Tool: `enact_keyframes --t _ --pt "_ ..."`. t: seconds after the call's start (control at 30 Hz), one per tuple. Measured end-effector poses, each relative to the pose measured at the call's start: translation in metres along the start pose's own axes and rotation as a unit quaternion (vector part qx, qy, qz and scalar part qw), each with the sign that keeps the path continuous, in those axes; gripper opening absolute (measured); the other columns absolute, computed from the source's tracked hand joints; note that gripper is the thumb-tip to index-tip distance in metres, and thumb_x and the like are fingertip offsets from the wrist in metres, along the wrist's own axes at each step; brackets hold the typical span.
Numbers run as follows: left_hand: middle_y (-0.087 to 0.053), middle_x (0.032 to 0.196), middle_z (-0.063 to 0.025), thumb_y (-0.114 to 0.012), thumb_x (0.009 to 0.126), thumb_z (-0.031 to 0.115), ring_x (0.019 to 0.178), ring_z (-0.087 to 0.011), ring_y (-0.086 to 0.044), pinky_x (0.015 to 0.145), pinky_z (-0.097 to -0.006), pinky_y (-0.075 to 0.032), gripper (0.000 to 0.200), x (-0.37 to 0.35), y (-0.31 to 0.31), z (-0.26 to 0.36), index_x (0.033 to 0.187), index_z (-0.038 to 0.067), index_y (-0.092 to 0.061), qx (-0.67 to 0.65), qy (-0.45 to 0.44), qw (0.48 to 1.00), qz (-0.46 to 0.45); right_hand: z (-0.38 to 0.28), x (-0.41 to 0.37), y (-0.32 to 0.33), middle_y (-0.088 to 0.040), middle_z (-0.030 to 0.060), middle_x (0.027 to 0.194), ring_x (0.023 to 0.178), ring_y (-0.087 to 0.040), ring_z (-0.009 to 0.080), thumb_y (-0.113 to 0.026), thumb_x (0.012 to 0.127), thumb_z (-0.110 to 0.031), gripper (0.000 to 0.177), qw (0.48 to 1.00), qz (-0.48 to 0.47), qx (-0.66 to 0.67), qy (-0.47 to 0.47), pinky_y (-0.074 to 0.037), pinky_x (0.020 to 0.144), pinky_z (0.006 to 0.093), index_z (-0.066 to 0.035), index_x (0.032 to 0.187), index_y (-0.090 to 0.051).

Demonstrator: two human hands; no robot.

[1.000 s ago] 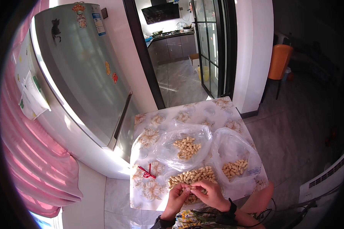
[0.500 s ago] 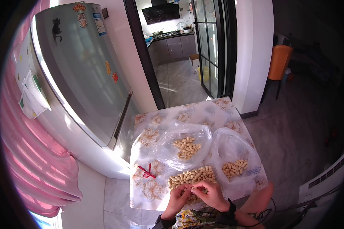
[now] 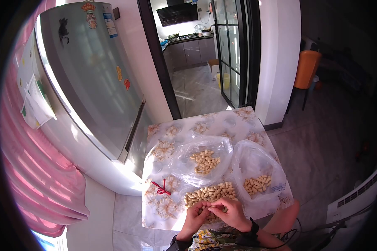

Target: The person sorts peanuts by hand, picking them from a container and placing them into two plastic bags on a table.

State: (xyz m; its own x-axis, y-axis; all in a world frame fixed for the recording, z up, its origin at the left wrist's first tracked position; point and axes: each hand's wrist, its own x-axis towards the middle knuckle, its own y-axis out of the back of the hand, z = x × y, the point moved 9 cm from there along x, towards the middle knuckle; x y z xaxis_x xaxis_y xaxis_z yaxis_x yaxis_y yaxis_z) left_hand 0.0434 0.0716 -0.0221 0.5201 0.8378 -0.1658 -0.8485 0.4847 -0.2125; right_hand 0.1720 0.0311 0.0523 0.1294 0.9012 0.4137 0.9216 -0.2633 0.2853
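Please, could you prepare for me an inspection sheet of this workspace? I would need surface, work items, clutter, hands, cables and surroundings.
Surface: table with a floral covering.
Work items: peanut pile at the near side; more peanuts in the left plastic bag and right plastic bag, both lying open beyond it.
Clutter: red ribbon-like item, left of the pile.
Hands: left hand and right hand meet over the pile, fingers close together; anything pinched is too small to tell.
Cables: dark cable near the right forearm; its ends cannot be traced.
Surroundings: refrigerator and pink curtain left, glass door ahead, orange chair right.
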Motion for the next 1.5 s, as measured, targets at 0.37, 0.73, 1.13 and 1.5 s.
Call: enact_keyframes --t 0.37,0.73,1.13,1.5 --pt "-0.058 0.095 0.0017 -0.06 0.094 0.004 0.084 -0.0043 -0.055 0.075 -0.0196 -0.046 0.025 0.002 0.0 0.008 0.118 0.002 -0.054 -0.017 -0.022 1.0 0.002 0.004 -0.001 0.006 -0.068 0.0063 0.079 0.064 -0.062 0.0134 -0.075 0.082 -0.007 0.014 0.999 0.04 0.001 -0.026 -0.049 0.059 0.0267 -0.003 0.092 -0.066" --pt "-0.059 0.09 0.0018 -0.056 0.094 0.005 0.076 -0.0036 -0.055 0.062 -0.0157 -0.041 0.019 0.001 0.002 0.011 0.113 0.006 -0.056 -0.06 0.01 0.998 0.019 -0.005 0.003 0.027 -0.068 0.0045 0.083 0.069 -0.062 0.0097 -0.072 0.084 -0.004 0.013 0.996 0.076 0.024 -0.029 -0.049 0.063 0.0245 -0.003 0.096 -0.068" --pt "-0.06 0.098 -0.0004 -0.056 0.09 -0.001 0.079 -0.0032 -0.051 0.067 -0.0165 -0.039 0.024 -0.004 -0.002 0.024 0.113 0.006 -0.056 -0.061 -0.013 0.998 0.003 0.006 0.001 0.137 -0.066 0.0089 0.08 0.066 -0.063 0.0165 -0.072 0.081 -0.001 0.017 0.957 0.221 -0.179 -0.047 -0.05 0.061 0.0278 -0.001 0.096 -0.065" --pt "-0.064 0.099 -0.0067 -0.057 0.096 0.005 0.08 -0.0124 -0.065 0.068 -0.0198 -0.049 0.02 -0.003 0.001 0.015 0.115 0.002 -0.051 -0.094 -0.01 0.995 -0.003 -0.018 0.004 0.015 -0.062 0.0094 0.085 0.073 -0.065 0.0244 -0.071 0.084 -0.009 0.019 0.997 -0.034 -0.064 0.015 -0.051 0.064 0.0333 -0.006 0.101 -0.065"
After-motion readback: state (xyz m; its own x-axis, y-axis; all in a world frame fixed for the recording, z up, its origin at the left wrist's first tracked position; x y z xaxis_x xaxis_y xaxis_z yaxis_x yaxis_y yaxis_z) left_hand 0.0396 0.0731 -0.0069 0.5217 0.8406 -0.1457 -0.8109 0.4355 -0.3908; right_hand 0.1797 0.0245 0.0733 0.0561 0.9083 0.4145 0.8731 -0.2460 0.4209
